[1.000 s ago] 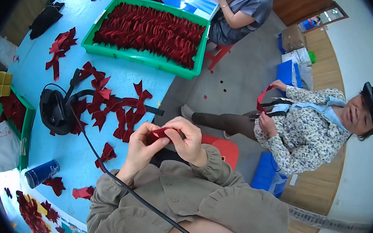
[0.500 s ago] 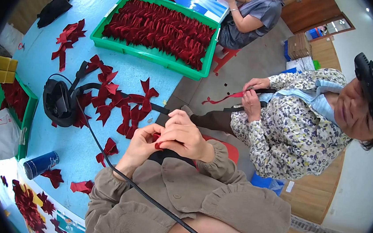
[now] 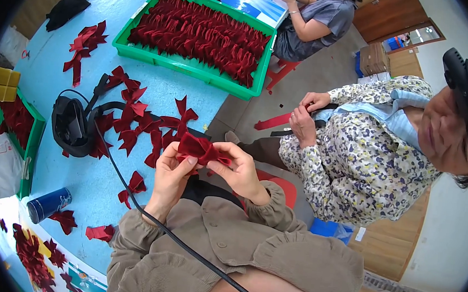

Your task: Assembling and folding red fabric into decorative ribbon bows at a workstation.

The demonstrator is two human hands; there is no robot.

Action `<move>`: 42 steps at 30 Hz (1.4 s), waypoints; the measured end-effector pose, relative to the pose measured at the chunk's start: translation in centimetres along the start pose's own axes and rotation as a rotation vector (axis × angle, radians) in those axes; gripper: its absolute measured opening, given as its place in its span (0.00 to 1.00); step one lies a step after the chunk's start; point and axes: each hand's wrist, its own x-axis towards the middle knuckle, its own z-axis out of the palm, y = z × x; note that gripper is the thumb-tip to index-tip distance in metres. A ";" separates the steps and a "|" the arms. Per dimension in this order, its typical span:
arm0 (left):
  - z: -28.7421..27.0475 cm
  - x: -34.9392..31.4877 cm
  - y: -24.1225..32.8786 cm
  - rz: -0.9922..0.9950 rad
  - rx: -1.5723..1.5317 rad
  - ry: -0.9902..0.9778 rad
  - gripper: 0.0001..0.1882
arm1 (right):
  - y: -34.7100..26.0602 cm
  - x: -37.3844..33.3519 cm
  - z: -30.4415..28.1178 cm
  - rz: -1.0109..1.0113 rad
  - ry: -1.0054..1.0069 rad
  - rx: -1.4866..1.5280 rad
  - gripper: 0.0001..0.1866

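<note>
Between my two hands, in front of my chest, is a dark red velvet bow point(image 3: 202, 148). My left hand point(image 3: 172, 178) pinches its left side, with the thumb near the knot. On its right side, the fingers and thumb of my right hand point(image 3: 241, 173) are closed on it. Several more red bows point(image 3: 136, 122) lie loose on the blue table just beyond my hands. A single bow point(image 3: 133, 186) rests on the table to the left of my left hand.
A green tray point(image 3: 190, 74) packed with rows of bows stands farther back. A black headset point(image 3: 71, 126) and its cable point(image 3: 152, 219) lie close on the left, near a blue can point(image 3: 49, 206). A co-worker in a floral shirt point(image 3: 355, 156) sits at right, handling red ribbon point(image 3: 272, 121).
The bow, mostly hidden in my fingers before, now shows spread out between my hands. My hands have moved slightly apart. The co-worker's hands have shifted left and a wider ribbon shows.
</note>
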 end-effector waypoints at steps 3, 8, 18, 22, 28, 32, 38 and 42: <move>1.9 -0.1 0.3 0.024 0.099 0.085 0.07 | 0.2 -0.3 0.0 -0.092 0.043 -0.066 0.16; -0.5 -1.0 -0.3 -0.101 0.252 0.083 0.12 | 1.0 -1.1 0.4 -0.060 -0.018 -0.249 0.12; -3.5 -2.0 -1.8 0.219 0.368 0.127 0.12 | 4.9 -0.7 3.9 0.059 0.087 0.254 0.15; -5.0 -2.2 -1.9 0.220 0.360 0.100 0.12 | 6.2 -0.9 4.5 0.106 0.099 0.341 0.15; -6.1 -1.6 -2.7 0.202 0.411 0.075 0.12 | 7.6 -0.3 4.4 0.148 0.175 0.289 0.13; -6.0 -1.2 -3.1 0.143 0.418 0.076 0.12 | 7.0 0.4 4.1 0.099 0.180 0.280 0.13; -5.7 -2.2 -2.7 0.119 0.411 0.092 0.12 | 6.3 -0.3 4.4 0.118 0.147 0.269 0.13; -6.2 -3.1 -2.2 0.085 0.386 0.093 0.11 | 6.1 -0.7 5.3 0.132 0.121 0.285 0.13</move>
